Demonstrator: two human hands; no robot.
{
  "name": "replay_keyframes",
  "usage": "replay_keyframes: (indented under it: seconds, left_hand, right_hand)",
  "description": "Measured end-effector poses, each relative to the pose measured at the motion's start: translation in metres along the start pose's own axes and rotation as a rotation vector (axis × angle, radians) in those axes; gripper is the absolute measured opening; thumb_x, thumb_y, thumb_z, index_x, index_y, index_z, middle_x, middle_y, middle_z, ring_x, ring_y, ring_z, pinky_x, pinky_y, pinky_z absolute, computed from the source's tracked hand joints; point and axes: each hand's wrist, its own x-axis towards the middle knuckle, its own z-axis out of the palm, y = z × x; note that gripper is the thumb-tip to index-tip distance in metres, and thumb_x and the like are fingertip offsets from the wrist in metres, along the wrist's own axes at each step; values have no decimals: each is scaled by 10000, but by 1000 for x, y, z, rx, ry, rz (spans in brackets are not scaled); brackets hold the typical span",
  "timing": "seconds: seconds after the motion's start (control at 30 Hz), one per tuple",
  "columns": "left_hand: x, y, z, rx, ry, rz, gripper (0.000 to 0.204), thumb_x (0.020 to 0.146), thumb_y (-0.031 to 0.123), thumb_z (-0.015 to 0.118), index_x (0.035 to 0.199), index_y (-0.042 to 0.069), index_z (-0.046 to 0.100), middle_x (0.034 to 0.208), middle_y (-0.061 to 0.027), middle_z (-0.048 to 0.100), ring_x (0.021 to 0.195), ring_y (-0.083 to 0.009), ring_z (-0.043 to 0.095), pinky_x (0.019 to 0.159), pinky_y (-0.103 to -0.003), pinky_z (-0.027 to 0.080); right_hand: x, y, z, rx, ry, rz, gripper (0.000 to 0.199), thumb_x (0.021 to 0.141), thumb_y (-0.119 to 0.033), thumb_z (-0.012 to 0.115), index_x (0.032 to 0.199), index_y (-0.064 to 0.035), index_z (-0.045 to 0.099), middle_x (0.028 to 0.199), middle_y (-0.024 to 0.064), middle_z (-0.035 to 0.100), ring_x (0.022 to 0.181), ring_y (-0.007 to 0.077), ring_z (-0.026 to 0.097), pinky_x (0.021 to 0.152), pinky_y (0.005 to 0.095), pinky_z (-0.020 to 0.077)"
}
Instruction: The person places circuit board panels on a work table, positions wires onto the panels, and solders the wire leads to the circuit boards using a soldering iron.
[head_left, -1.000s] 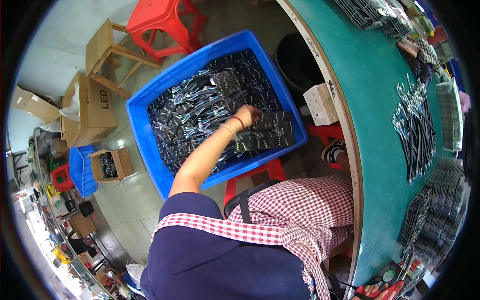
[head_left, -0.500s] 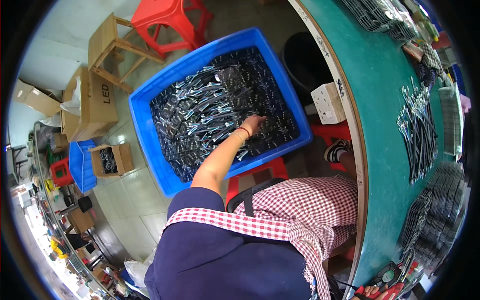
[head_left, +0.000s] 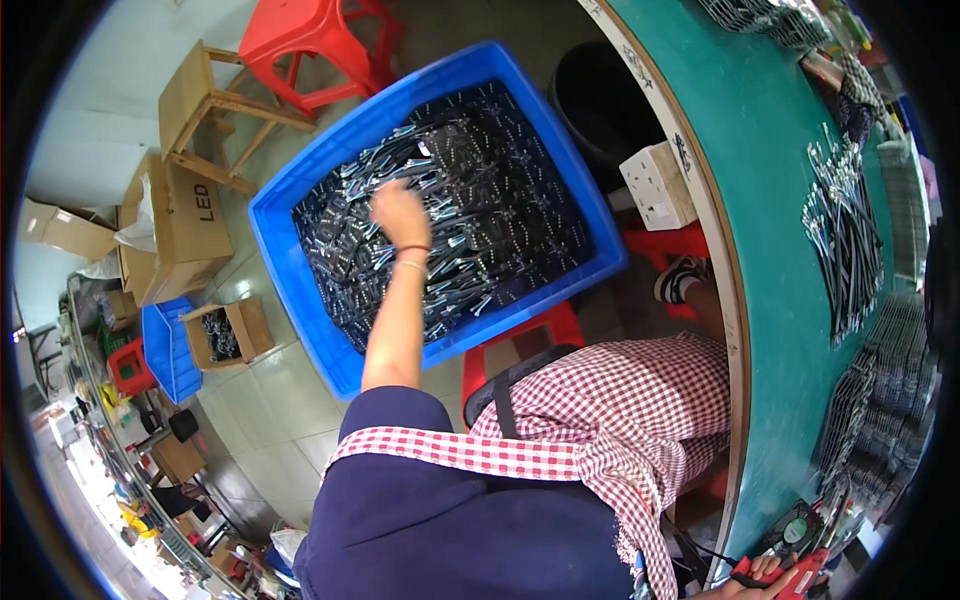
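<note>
My left hand (head_left: 400, 214) is over the left middle of a large blue plastic tub (head_left: 330, 352), its fingers smeared by motion. Whether it holds anything does not show. Filling the tub are many flat black parts (head_left: 520, 215) with rows of small light dots, and short black cables (head_left: 455, 262) with pale blue and white wire ends. At the lower right edge, my right hand (head_left: 765, 578) has its fingers wrapped round a red and black hand tool (head_left: 803, 575). The tool's exact kind is unclear.
A green worktable (head_left: 715, 100) bears a bundle of black cables (head_left: 850, 250) and stacked dark parts (head_left: 890, 390). A socket box (head_left: 655, 188) sits at its edge. Around the tub stand a black bin (head_left: 600, 110), a red stool (head_left: 310, 45), a wooden stool (head_left: 195, 100) and cardboard boxes (head_left: 185, 235).
My left hand has swung left and farther away, from the tub's right part to its left middle. My right hand still grips the red and black tool. The whole view has shifted slightly.
</note>
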Motion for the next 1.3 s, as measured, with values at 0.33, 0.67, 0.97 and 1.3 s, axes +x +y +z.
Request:
replay_keyframes:
  seconds: [0.33,0.67,0.97,1.3]
  left_hand:
    - [12,-202,22,475,-628,-454,694,804,303,642,1411,238,313,1505,-24,235,1381,-281,212,1048,-607,224]
    - [37,-344,45,-115,-510,-387,538,837,313,527,1358,199,452,1178,-236,585,1095,-372,556,951,-397,419]
    - [21,-283,55,119,-2,-506,323,816,114,565,1131,73,623,1136,-180,596,1024,-347,584,877,-398,466]
    - [62,-231,18,467,-361,-256,228,750,238,704,939,130,634,973,-72,618,966,-281,593,853,-503,435]
  right_hand:
    - [-11,1,20,-28,57,-11,355,838,-401,612,638,-142,475,532,-19,406,423,117,356,387,254,267]
    - [44,3,-15,-82,-82,13,325,836,-364,615,660,-137,461,520,-16,388,407,118,341,377,242,250]
    - [-38,-8,25,-21,-17,-8,375,844,-351,610,602,-127,430,529,-5,397,423,123,359,406,248,275]
    - [-37,-5,17,-18,1,-3,336,847,-350,604,640,-134,451,526,-7,393,415,121,349,393,251,278]
